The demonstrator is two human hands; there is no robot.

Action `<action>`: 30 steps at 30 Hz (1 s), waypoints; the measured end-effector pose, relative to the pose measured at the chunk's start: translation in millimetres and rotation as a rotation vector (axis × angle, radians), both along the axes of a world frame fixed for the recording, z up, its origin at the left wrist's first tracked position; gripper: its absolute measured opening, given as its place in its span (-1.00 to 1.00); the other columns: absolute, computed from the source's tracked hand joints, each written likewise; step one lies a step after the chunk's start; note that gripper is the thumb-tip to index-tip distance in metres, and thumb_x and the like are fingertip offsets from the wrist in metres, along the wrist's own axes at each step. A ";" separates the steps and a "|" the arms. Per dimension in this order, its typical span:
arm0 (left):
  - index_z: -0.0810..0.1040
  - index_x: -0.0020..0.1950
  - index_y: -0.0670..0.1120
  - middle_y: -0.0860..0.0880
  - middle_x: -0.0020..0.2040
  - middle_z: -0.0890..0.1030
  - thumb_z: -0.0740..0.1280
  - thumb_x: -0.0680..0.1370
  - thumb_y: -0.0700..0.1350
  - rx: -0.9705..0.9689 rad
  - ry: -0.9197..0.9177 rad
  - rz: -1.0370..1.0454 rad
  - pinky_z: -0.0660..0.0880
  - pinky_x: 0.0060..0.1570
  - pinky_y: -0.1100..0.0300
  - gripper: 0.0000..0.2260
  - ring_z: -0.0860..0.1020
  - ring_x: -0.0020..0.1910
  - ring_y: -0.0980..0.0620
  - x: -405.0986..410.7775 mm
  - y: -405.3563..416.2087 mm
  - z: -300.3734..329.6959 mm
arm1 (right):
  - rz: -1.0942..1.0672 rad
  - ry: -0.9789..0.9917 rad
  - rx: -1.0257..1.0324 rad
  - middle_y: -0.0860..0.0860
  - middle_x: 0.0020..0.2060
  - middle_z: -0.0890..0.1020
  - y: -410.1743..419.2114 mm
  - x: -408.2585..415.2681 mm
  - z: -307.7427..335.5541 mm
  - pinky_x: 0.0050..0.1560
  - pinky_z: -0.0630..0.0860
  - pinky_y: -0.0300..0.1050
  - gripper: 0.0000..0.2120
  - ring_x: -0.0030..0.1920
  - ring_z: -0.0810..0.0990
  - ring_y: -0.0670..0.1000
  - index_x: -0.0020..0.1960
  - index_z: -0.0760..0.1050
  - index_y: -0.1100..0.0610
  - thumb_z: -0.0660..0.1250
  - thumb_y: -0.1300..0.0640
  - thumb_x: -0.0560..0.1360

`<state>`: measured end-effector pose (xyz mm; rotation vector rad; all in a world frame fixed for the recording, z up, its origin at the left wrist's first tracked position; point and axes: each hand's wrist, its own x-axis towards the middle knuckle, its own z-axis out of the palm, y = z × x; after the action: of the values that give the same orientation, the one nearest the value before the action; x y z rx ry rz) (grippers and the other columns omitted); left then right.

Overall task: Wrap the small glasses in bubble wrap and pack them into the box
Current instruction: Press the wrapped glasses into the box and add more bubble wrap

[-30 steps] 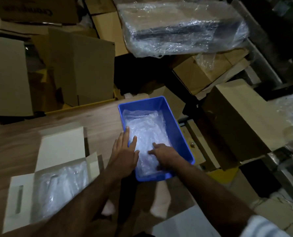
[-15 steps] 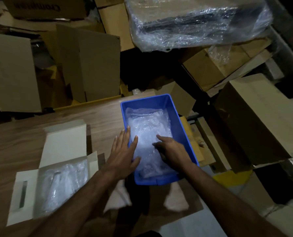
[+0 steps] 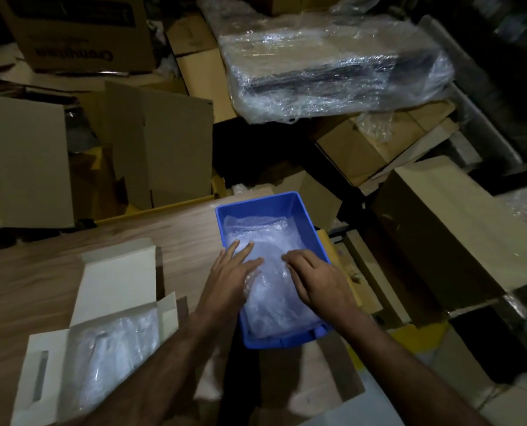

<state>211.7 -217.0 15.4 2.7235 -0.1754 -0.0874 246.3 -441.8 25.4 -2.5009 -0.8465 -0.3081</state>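
Shifted deeper into blue bin (image 3: 308,216) since half a second ago: left hand (image 3: 228,279) flat, fingers straight, right hand (image 3: 317,279) loosely curved, gripping nothing. Pressing bubble wrap (image 3: 271,309) down (likely seeking a sheet). White box (image 3: 102,318) waiting beside, glasses unseen.

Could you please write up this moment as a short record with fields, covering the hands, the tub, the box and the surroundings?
left hand: left hand lies flat, fingers straight, on the bubble wrap
right hand: right hand rests on the same wrap, fingers slightly bent
tub: blue tub on the wooden table, filled with bubble wrap
box: open white box left of the tub, clear wrapped contents inside
glasses: none plainly visible
surroundings: cardboard boxes and a plastic-wrapped bundle beyond the table
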 end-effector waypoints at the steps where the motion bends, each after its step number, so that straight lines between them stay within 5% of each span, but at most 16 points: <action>1: 0.36 0.51 0.15 0.06 0.61 0.18 0.11 0.62 0.21 -0.070 -0.041 -0.001 0.00 0.58 -0.04 -0.54 0.01 0.62 0.01 -1.2 3.6 4.3 | 0.007 0.014 -0.011 -0.04 0.19 0.56 -1.7 -2.2 3.1 -0.25 0.59 -0.06 -0.72 -0.10 0.66 0.05 0.32 0.51 0.03 0.27 0.01 0.64; 3: 0.36 0.51 0.14 0.10 0.58 0.24 0.06 0.61 0.20 -0.214 -0.104 -0.017 0.06 0.55 0.09 -0.52 0.06 0.59 0.11 -7.5 12.8 14.4 | 0.022 0.074 -0.035 -0.03 0.30 0.48 -2.8 -10.2 5.8 -0.23 0.60 -0.06 -0.56 -0.10 0.65 0.04 0.43 0.42 0.03 0.27 -0.13 0.61; 8: 0.35 0.54 0.12 0.16 0.56 0.32 0.16 0.66 0.07 -0.352 -0.157 -0.113 0.12 0.54 0.21 -0.58 0.14 0.58 0.22 -30.2 38.6 37.2 | -0.002 0.101 -0.155 0.16 0.56 0.25 21.4 -33.5 0.2 0.32 0.42 0.07 -0.14 0.40 0.39 0.14 0.59 0.24 0.05 0.38 -0.27 0.39; 13: 0.35 0.55 0.06 0.16 0.55 0.34 0.24 0.65 -0.13 -0.382 -0.184 -0.139 0.19 0.55 0.11 -0.55 0.15 0.59 0.15 -43.2 62.3 46.9 | -0.117 0.105 0.055 0.20 0.48 0.39 49.7 -43.8 2.3 0.32 0.44 0.09 -0.39 0.41 0.43 0.19 0.45 0.47 0.04 0.32 0.09 0.38; 17: 0.31 0.57 0.11 0.12 0.59 0.26 0.17 0.65 -0.10 -0.293 -0.106 -0.167 0.15 0.57 -0.05 -0.53 0.07 0.62 0.06 -41.4 74.7 45.5 | -0.140 0.098 0.041 0.17 0.49 0.38 42.5 -44.3 8.9 0.32 0.44 0.15 -0.31 0.40 0.43 0.23 0.44 0.47 -0.01 0.35 0.22 0.31; 21: 0.27 0.58 0.16 0.13 0.59 0.24 0.25 0.64 -0.27 -0.285 -0.132 -0.142 0.15 0.56 -0.08 -0.43 0.04 0.61 0.11 -31.5 60.7 39.7 | -0.060 0.186 0.138 0.03 0.53 0.31 35.9 -46.4 25.9 0.41 0.35 0.03 -0.32 0.48 0.34 0.09 0.46 0.43 -0.06 0.45 0.00 0.35; 26: 0.27 0.59 0.10 0.11 0.60 0.24 0.11 0.66 0.11 -0.333 -0.173 -0.188 0.22 0.54 -0.07 -0.52 0.07 0.61 0.14 -28.4 36.7 47.2 | -0.113 0.205 0.173 -0.01 0.50 0.39 36.8 -47.1 28.5 0.43 0.32 0.01 -0.43 0.46 0.36 0.02 0.45 0.46 -0.04 0.33 0.00 0.43; 30: 0.31 0.57 0.08 0.10 0.59 0.26 0.15 0.66 0.07 -0.387 -0.231 -0.211 0.23 0.54 -0.07 -0.54 0.12 0.61 0.11 -35.9 31.4 65.6 | -0.208 0.232 0.193 -0.01 0.50 0.39 35.2 -42.2 24.3 0.47 0.30 0.04 -0.40 0.48 0.36 0.04 0.44 0.47 -0.05 0.41 0.15 0.40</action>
<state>175.8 -185.6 80.9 2.3154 -0.4924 0.1845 204.1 -406.5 49.7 -2.3865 -0.4441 -0.1546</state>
